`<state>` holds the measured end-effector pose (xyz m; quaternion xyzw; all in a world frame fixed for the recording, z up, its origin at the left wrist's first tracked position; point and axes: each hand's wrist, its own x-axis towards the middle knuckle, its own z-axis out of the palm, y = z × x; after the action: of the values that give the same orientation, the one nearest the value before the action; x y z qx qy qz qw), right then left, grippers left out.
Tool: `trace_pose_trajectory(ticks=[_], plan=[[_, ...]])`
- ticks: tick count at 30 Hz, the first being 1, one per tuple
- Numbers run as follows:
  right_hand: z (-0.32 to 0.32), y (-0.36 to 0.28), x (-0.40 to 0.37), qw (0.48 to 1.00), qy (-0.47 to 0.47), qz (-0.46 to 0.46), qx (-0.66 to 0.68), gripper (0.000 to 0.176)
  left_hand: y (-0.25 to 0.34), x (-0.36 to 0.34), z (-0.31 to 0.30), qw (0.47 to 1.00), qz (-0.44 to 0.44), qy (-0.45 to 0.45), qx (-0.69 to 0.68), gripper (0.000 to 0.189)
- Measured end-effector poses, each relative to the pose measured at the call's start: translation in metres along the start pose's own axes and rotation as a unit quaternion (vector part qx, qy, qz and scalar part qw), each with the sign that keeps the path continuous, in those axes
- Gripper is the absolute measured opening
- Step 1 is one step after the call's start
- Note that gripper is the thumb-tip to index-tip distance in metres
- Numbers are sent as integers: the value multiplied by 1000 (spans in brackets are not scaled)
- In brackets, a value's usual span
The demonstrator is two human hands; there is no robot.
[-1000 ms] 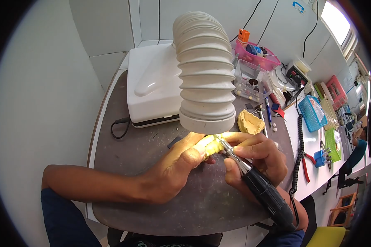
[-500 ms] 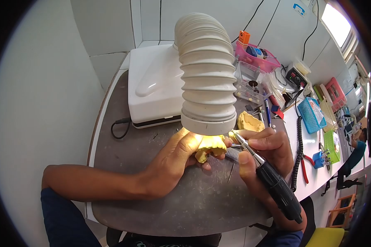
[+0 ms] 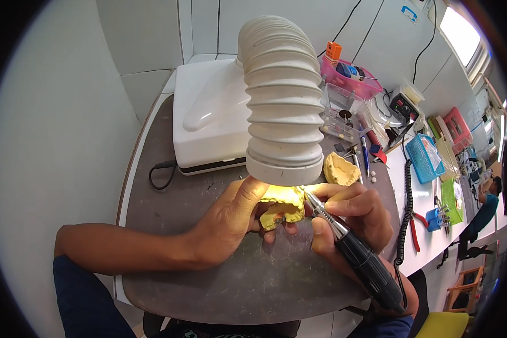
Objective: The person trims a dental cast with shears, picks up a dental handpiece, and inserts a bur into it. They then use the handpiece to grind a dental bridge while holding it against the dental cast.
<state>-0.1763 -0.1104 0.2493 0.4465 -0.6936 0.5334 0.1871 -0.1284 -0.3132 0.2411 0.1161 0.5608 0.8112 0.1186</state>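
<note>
Under the lit mouth of a ribbed white suction hose (image 3: pixel 284 112), my left hand (image 3: pixel 236 217) grips a yellow plaster dental model (image 3: pixel 283 207) with its row of teeth turned up. My right hand (image 3: pixel 357 217) is closed around a black and silver rotary handpiece (image 3: pixel 366 259), held like a pen. Its tip points up and left and reaches the right side of the model; whether it touches cannot be made out. The hose rim hides the back of the model and part of my left thumb.
A white dust extractor box (image 3: pixel 208 118) stands behind my left hand. A second plaster model (image 3: pixel 341 169) lies on the grey table (image 3: pixel 208 293), near a clear tray (image 3: pixel 343 112). A coiled black cord (image 3: pixel 407 208), red pliers (image 3: pixel 416 231) and a blue basket (image 3: pixel 425 158) are at right. Another person (image 3: pixel 481 208) sits far right.
My right hand has moved left with the handpiece, bringing its tip closer to the model. My left hand has shifted slightly left and tilted the model. The far person has come further into view.
</note>
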Motion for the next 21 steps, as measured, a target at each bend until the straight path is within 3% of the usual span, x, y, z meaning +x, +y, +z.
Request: trace_pose_trajectory(ticks=[4,6,9,21], plan=[[-2,0,2,999,-5,-29,-18,31,1,0,3,1000,0,4,-10,72],[-6,-6,1,997,-79,11,-20,28,0,-1,2,1000,-1,2,-10,72],[-8,-8,4,995,-97,-4,-25,29,1,-1,2,1000,-6,0,-10,71],[-6,-3,2,997,-71,-9,-25,29,0,0,2,1000,-6,-3,-21,68]])
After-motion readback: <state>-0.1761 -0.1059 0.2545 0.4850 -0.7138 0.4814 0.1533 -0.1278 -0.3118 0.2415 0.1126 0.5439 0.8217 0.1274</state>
